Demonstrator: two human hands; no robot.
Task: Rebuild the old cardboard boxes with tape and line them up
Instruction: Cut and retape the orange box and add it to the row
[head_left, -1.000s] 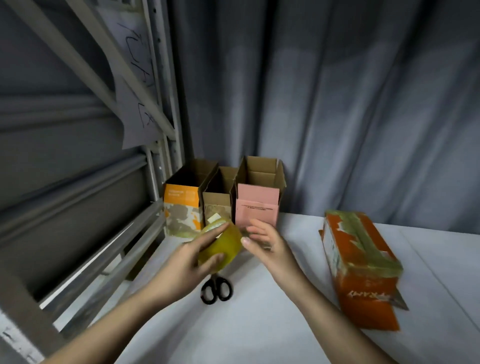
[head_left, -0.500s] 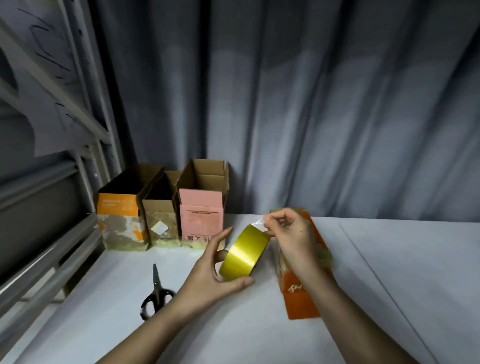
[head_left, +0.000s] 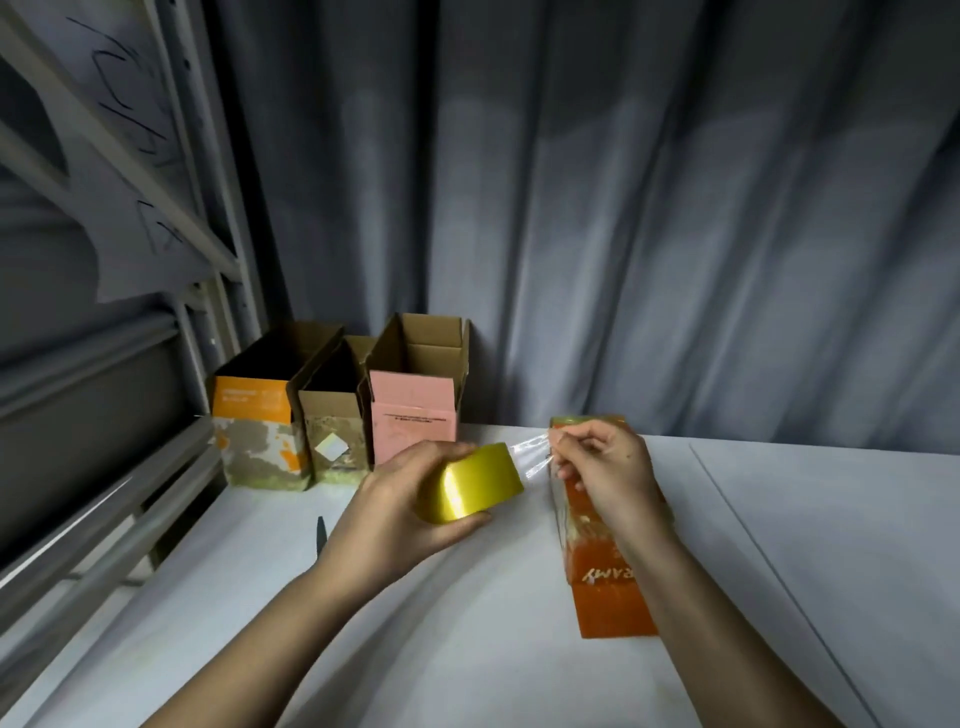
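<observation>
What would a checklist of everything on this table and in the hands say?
Surface: pale table, creased covering.
Job's things: three open boxes lined up at the back left; orange box lying on its side; yellow tape roll with a clear strip pulled out.
Clutter: scissors tip behind the left wrist.
Grippers: left hand holds the roll; right hand pinches the strip.
Cables: nothing seen.
Surroundings: grey curtain; metal rack on the left.

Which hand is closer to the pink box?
Left. The left hand, holding the tape roll, is just in front of the pink box; the right hand is farther right.
</observation>
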